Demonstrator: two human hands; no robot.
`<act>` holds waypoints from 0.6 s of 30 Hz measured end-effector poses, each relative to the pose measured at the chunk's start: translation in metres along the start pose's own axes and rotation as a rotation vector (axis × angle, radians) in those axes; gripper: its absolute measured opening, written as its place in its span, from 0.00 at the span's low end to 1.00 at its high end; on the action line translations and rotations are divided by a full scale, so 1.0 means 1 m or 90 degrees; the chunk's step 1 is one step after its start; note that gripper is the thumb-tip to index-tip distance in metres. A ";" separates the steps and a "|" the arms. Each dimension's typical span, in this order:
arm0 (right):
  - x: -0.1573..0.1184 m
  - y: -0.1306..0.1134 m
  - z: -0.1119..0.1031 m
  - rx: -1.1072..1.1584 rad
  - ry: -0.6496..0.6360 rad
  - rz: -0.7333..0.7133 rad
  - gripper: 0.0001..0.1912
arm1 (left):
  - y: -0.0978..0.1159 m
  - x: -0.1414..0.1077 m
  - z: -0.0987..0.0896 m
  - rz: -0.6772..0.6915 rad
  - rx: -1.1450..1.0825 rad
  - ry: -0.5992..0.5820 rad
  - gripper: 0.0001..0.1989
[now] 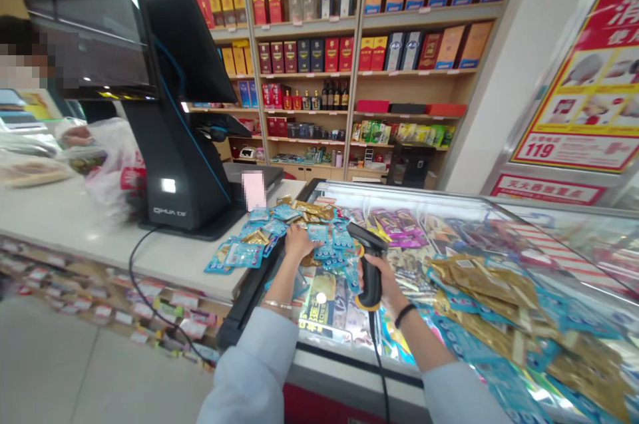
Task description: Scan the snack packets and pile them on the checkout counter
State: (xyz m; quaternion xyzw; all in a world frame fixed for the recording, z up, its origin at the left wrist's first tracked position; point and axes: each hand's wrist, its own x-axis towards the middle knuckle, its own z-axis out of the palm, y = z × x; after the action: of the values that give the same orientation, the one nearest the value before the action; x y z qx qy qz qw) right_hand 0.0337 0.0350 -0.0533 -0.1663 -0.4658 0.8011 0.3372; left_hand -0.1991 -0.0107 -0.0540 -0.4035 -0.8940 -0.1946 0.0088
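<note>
My right hand is wrapped round the grip of a black and orange barcode scanner, its head tilted toward the pile on the left. A blue packet shows right beside those fingers; I cannot tell if they pinch it as well. With thumb and fingers apart, my left hand rests on a heap of small blue snack packets and gold packets. This heap spreads from the white counter onto the freezer's glass top. Part of the left fingers is hard to make out.
Another pile of gold and blue packets lies on the freezer at right. A black checkout terminal stands on the counter, near a plastic bag. The scanner cable hangs down in front. Behind are shelves of boxes.
</note>
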 end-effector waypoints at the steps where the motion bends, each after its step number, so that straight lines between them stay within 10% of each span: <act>1: -0.001 0.000 0.000 0.000 -0.002 -0.002 0.16 | 0.000 0.000 -0.001 0.000 0.003 0.001 0.26; 18: -0.011 -0.008 0.006 0.078 -0.021 -0.029 0.17 | -0.005 0.000 -0.013 0.001 -0.215 0.180 0.10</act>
State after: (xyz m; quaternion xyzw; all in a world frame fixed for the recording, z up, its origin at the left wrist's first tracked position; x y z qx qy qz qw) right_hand 0.0410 0.0261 -0.0438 -0.1214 -0.4246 0.8230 0.3573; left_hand -0.2045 -0.0185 -0.0435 -0.3686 -0.8383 -0.3962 0.0667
